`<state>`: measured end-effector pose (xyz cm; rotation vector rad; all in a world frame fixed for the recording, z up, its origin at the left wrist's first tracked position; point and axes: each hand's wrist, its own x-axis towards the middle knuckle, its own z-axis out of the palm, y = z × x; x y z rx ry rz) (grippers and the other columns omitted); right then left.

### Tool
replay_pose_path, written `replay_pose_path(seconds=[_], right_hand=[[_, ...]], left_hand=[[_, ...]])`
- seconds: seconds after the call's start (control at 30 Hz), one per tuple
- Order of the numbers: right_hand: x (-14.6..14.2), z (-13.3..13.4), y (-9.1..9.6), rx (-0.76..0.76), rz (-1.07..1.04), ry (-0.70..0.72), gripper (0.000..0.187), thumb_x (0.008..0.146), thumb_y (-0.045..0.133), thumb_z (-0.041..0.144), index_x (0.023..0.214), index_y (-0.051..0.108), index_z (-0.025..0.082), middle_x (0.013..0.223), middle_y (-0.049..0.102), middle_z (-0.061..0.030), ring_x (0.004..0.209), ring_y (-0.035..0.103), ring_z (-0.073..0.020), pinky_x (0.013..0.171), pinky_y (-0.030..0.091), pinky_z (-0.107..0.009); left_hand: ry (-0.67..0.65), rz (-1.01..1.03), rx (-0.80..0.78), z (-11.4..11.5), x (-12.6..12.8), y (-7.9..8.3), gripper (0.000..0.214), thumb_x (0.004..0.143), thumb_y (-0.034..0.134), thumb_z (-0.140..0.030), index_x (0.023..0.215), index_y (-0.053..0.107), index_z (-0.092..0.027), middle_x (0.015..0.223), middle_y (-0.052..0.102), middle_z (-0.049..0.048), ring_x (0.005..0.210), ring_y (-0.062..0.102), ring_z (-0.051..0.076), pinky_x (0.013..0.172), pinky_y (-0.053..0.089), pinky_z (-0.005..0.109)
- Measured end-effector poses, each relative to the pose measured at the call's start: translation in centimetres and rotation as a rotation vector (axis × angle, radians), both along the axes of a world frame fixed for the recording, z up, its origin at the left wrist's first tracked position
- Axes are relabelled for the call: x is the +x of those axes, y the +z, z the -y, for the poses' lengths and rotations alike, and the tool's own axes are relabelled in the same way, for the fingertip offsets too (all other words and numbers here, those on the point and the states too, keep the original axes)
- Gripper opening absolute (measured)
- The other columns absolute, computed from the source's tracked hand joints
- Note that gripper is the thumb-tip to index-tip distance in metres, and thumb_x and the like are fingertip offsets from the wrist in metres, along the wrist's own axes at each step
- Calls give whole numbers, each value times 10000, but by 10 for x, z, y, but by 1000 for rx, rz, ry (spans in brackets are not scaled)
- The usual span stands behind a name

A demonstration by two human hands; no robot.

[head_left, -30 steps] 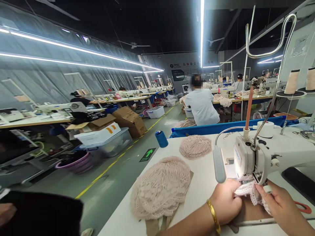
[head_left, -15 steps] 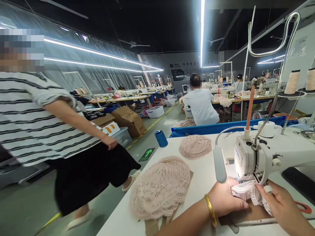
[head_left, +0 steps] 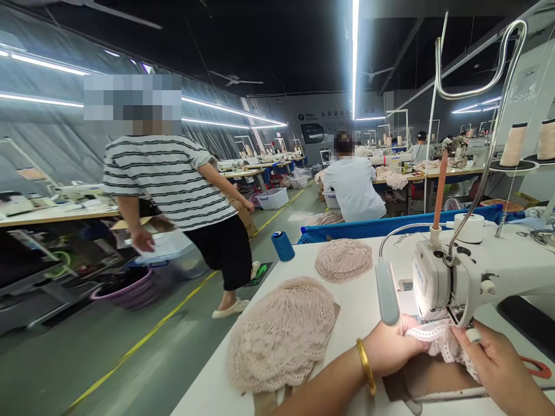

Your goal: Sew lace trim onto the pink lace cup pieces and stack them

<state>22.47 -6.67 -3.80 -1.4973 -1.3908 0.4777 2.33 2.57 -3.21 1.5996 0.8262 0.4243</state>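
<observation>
A pale pink lace piece (head_left: pixel 446 341) with a scalloped, eyelet edge lies bunched under the head of a white sewing machine (head_left: pixel 431 277). My left hand (head_left: pixel 392 349), a gold bangle at its wrist, pinches the lace's left side close to the needle area. On the other side, my right hand (head_left: pixel 498 361) grips the right part between thumb and fingers, with a white band round one finger. The needle and presser foot are mostly hidden. Left of my forearm rests a large stack of lace pieces (head_left: pixel 281 335); a smaller lace stack (head_left: pixel 343 259) sits farther back.
A blue thread cone (head_left: pixel 283 246) stands at the table's left edge. Beside the machine head hangs a grey lamp (head_left: pixel 389 292); an orange-handled tool (head_left: pixel 537 367) lies right of my hand. A person in a striped shirt (head_left: pixel 169 179) is in the aisle, and another sits ahead.
The person in the striped shirt has walked farther up the aisle, away from me. My left hand has shifted slightly left, and the lace between my hands has changed its folds a little.
</observation>
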Motion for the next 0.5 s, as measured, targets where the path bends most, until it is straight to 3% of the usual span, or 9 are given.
replay_pose_path(seconds=[0.2, 0.33, 0.4, 0.5], right_hand=[[6, -1, -9, -12, 51, 53, 389, 1064, 503, 558, 915, 697, 256, 711, 722, 17, 785, 731, -230, 684, 524, -242], [21, -1, -9, -78, 223, 114, 455, 1128, 428, 519, 879, 696, 249, 578, 640, 30, 559, 643, -201, 625, 536, -263], [33, -1, -4, -57, 390, 295, 452, 1135, 447, 488, 841, 713, 271, 596, 652, 28, 556, 649, -192, 610, 542, -255], [47, 1, 0, 116, 612, 579, 354, 1121, 523, 497, 916, 756, 325, 764, 753, 26, 713, 730, -191, 825, 599, -277]], left_hand=[[-28, 4, 31, -2, 2, 4, 179, 816, 700, -326, 762, 716, -156, 737, 616, 4, 721, 549, 165, 698, 455, 302], [-43, -10, 166, 11, -2, 7, 297, 854, 699, -357, 645, 570, -190, 684, 482, -26, 688, 464, 147, 672, 401, 286], [-56, -14, 372, 20, -7, 0, 320, 845, 725, -323, 632, 526, -190, 725, 496, -23, 719, 475, 149, 706, 401, 290], [-83, -107, 933, 30, -14, -18, 243, 793, 832, -292, 688, 634, -197, 882, 666, 12, 836, 588, 190, 763, 433, 322]])
